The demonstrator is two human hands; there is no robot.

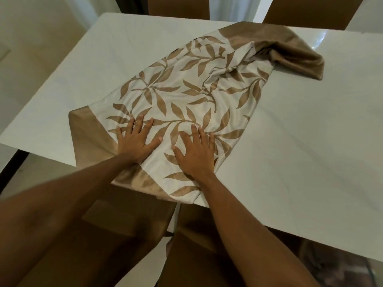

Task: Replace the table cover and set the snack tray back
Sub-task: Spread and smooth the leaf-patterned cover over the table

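A white, glossy rectangular table (72, 65) fills most of the view. A pale wall and floor show past its left edge. Two brown chair backs (178, 7) stand at the far side.

The table cover (186, 94) is a cream cloth with a tan leaf print and plain tan borders. It lies diagonally on the tabletop, running from the near-left edge toward the far right. It is only partly spread, so bare table surface shows on both sides of it. The near tan border reaches the table's near edge and hangs slightly over it.

The left forearm enters from the lower left. The left hand (134, 141) lies palm down on the cover, just inside the tan border. Its fingers are straight and spread apart, and the thumb is extended to the right.

Two brown near-side chairs (132, 216) are visible between and under the forearms.

The right forearm enters from the lower right. The right hand (196, 156) lies palm down just beside the left hand, on the leaf print. Its fingers are straight and close together, and the thumb is angled out to the left. Neither hand grips the cloth; both press flat on it.

At the far right, the cover is wrinkled, and its tan end is bunched into a loose fold on the table.
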